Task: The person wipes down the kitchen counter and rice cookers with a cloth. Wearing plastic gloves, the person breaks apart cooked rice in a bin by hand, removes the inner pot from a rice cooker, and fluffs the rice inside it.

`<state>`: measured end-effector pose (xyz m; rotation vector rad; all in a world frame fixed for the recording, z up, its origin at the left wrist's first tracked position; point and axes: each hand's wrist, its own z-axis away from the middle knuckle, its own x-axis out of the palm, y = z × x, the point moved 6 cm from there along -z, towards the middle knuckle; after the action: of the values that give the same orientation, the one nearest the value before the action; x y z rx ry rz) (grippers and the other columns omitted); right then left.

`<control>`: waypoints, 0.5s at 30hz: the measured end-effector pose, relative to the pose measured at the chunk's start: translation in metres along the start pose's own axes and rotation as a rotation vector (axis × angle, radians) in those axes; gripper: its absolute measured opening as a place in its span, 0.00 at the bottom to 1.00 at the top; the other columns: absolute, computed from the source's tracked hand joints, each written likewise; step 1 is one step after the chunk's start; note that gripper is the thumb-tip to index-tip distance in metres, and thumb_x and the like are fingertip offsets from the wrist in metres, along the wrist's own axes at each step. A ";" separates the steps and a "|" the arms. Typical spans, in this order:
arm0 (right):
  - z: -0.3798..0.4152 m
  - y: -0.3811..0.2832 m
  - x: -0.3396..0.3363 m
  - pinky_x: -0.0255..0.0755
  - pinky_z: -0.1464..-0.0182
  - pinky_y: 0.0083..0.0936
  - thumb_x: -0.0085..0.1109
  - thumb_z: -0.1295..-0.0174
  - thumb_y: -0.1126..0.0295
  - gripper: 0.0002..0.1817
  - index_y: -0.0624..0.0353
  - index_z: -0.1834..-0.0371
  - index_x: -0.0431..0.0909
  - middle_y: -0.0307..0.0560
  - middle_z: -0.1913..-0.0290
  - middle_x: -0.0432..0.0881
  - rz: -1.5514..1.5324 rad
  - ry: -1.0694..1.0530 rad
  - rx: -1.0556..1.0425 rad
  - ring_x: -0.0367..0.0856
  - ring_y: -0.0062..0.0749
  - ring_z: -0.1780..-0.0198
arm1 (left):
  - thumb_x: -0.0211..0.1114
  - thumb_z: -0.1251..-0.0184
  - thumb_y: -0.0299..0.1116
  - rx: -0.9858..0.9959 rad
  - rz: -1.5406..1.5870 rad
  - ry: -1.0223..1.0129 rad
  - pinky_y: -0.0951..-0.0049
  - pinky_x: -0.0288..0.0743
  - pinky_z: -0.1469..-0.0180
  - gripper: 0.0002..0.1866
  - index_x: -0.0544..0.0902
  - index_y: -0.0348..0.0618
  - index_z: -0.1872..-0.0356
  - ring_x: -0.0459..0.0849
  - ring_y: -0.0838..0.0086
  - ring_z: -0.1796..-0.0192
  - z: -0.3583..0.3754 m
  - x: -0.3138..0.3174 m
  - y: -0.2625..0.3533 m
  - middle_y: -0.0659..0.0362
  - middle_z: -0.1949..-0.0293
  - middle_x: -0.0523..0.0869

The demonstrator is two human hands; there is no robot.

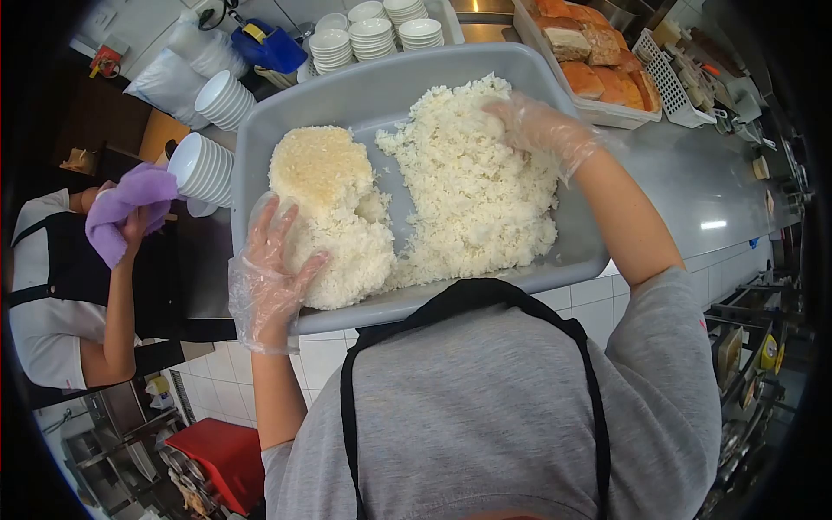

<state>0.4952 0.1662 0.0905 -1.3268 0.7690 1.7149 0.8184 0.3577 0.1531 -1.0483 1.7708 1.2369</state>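
Observation:
A large grey tub (472, 59) holds two masses of white rice. The loose rice (472, 191) fills its right side; the compact rice block (334, 217), smooth and yellowish on top, lies at the left. My left hand (279, 260), in a clear plastic glove, rests with fingers spread against the block's lower left side. My right hand (533, 130), gloved too, touches the upper right part of the loose rice, its fingertips partly hidden, so whether it grips any is unclear.
Stacked white bowls (208, 165) stand left of the tub, small dishes (373, 36) behind it. A tray of browned blocks (598, 65) and a white basket (672, 87) sit back right. At left, a person (74, 295) holds a purple cloth (130, 208).

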 end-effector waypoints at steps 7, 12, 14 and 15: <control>0.017 0.011 0.039 0.76 0.53 0.37 0.57 0.40 0.70 0.19 0.58 0.46 0.69 0.59 0.53 0.79 -0.675 0.015 0.092 0.81 0.49 0.54 | 0.72 0.50 0.37 0.001 0.048 0.137 0.58 0.63 0.34 0.30 0.76 0.46 0.42 0.67 0.54 0.33 0.002 -0.005 -0.001 0.50 0.34 0.68; 0.019 -0.018 0.012 0.74 0.53 0.38 0.58 0.39 0.66 0.16 0.55 0.49 0.71 0.57 0.57 0.80 -0.487 0.192 -0.064 0.80 0.47 0.54 | 0.71 0.50 0.32 -0.068 -0.029 0.255 0.58 0.62 0.33 0.29 0.76 0.43 0.43 0.65 0.55 0.32 0.008 -0.019 0.022 0.50 0.35 0.67; 0.025 -0.025 0.006 0.74 0.54 0.36 0.62 0.44 0.62 0.16 0.55 0.55 0.75 0.56 0.59 0.81 -0.696 0.213 -0.138 0.81 0.46 0.55 | 0.71 0.49 0.33 -0.064 0.002 0.294 0.57 0.60 0.33 0.28 0.76 0.43 0.43 0.64 0.55 0.31 0.009 -0.019 0.035 0.50 0.34 0.66; 0.029 -0.031 0.001 0.74 0.54 0.36 0.64 0.46 0.60 0.17 0.54 0.56 0.77 0.55 0.58 0.81 -0.672 0.224 -0.194 0.81 0.46 0.55 | 0.70 0.49 0.33 -0.074 0.031 0.331 0.56 0.59 0.32 0.28 0.76 0.43 0.43 0.63 0.54 0.31 0.010 -0.017 0.042 0.50 0.34 0.65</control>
<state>0.5084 0.2056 0.0978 -1.6890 0.2204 1.1323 0.7882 0.3793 0.1813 -1.3348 2.0058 1.2088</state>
